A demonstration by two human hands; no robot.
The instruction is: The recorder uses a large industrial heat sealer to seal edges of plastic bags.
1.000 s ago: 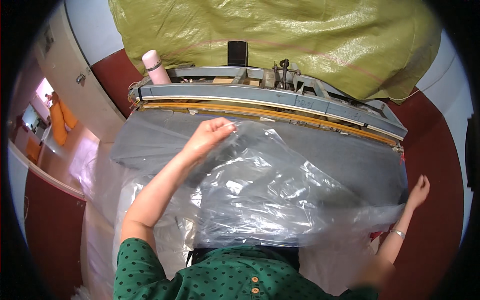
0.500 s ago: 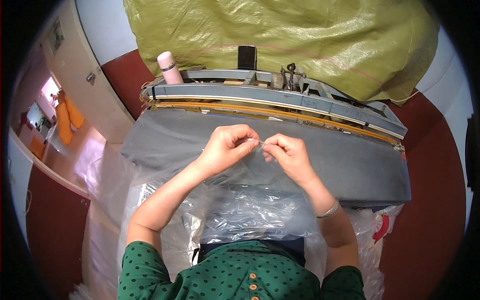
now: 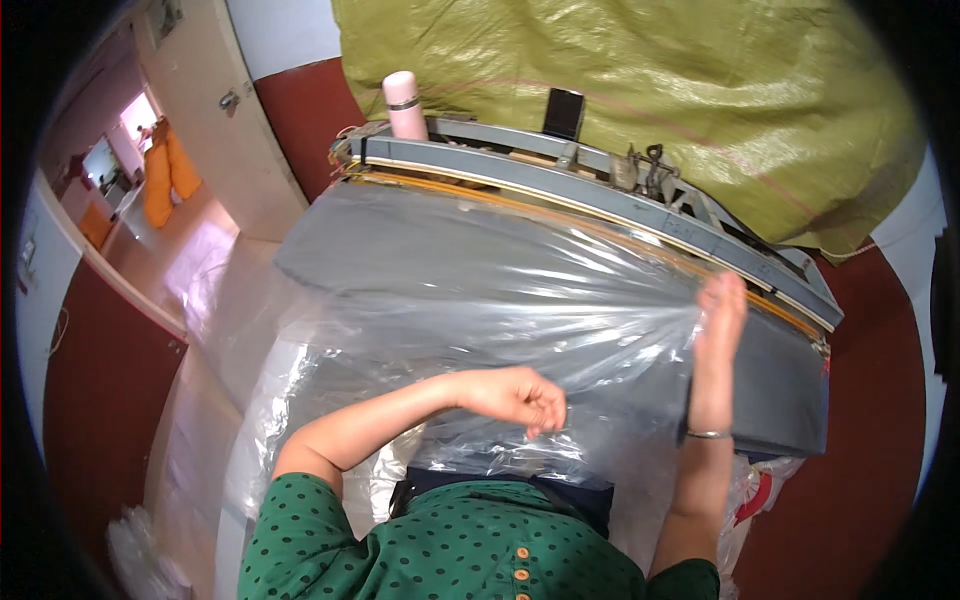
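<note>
A clear plastic film [image 3: 520, 300] stretches over the grey padded surface [image 3: 400, 235] of a long bench machine. My right hand [image 3: 722, 308], slightly blurred, is closed on the film's right part and draws it into taut folds that fan out leftward. My left hand [image 3: 520, 396] hovers over the film closer to my body. Its fingers are curled inward; whether anything is between them is hidden. More crumpled film [image 3: 290, 400] hangs over the near edge and across my lap.
A grey metal frame bar [image 3: 560, 195] with orange strips runs along the back. On it stand a pink flask [image 3: 403, 105], a dark phone [image 3: 564, 113] and a metal clamp [image 3: 655, 170]. A yellow-green tarp [image 3: 640, 70] hangs behind. At left is an open door [image 3: 215, 100].
My hands have separated from a shared pinch above the pad. The right went right, pulling the film taut; the left dropped nearer my body. The view has turned slightly.
</note>
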